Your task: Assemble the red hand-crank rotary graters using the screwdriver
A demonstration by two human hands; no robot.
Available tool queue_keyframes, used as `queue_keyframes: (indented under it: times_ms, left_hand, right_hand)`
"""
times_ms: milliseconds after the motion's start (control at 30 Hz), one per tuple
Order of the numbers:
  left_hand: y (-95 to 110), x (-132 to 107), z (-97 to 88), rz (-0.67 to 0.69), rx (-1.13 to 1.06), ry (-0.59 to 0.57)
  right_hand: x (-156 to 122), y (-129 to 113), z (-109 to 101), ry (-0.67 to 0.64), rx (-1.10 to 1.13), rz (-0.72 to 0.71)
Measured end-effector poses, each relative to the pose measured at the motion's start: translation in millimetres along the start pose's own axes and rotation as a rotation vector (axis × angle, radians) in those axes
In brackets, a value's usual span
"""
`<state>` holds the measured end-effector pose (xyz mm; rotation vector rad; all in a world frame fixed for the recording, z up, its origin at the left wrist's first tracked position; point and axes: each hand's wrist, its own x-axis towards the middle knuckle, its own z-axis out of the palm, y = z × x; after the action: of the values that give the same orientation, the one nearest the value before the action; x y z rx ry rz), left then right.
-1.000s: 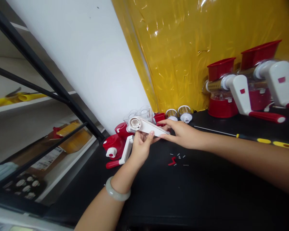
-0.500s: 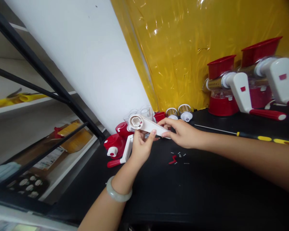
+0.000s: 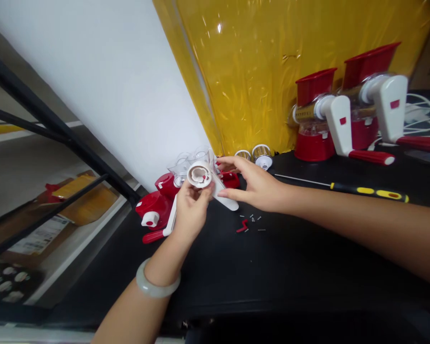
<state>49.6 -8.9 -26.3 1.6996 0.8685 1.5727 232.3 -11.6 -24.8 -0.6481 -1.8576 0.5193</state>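
Observation:
A white crank handle (image 3: 226,198) is held up over the black table, its round hollow socket facing me. My left hand (image 3: 191,205) is closed around it just below the socket. My right hand (image 3: 260,184) is beside the crank, thumb and fingers apart; its thumb tip is close to the crank's arm, and I cannot tell whether it touches. Below lie a small red plastic piece (image 3: 242,226) and several small screws or pins (image 3: 252,219). To the right rests a long screwdriver (image 3: 347,187) with a black and yellow handle.
Two assembled red-and-white rotary graters (image 3: 314,141) stand at the back right. Metal grater drums (image 3: 262,155) sit by the yellow plastic sheet (image 3: 247,86). Red bases (image 3: 154,210) and clear housings (image 3: 181,167) crowd the left by the white wall. A black-framed shelf (image 3: 53,124) borders the left side.
The crank has been turned so its socket faces me more and its arm points down and away. My right hand's fingers have moved off the arm's end toward the socket and spread.

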Motion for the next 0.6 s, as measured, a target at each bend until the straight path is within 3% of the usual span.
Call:
queue_keyframes:
  times_ms: [133, 300, 600]
  left_hand:
    - [3.6, -2.7, 1.5, 0.190, 0.199, -0.098]
    - [3.4, -4.8, 3.0, 0.287, 0.338, -0.174]
    - [2.7, -7.0, 1.7, 0.254, 0.440, -0.164]
  right_hand:
    - [2.8, -6.3, 1.9, -0.007, 0.164, 0.005]
    - [4.0, -7.8, 3.2, 0.013, 0.238, 0.071]
    - [4.8, -7.8, 3.0, 0.093, 0.067, 0.093]
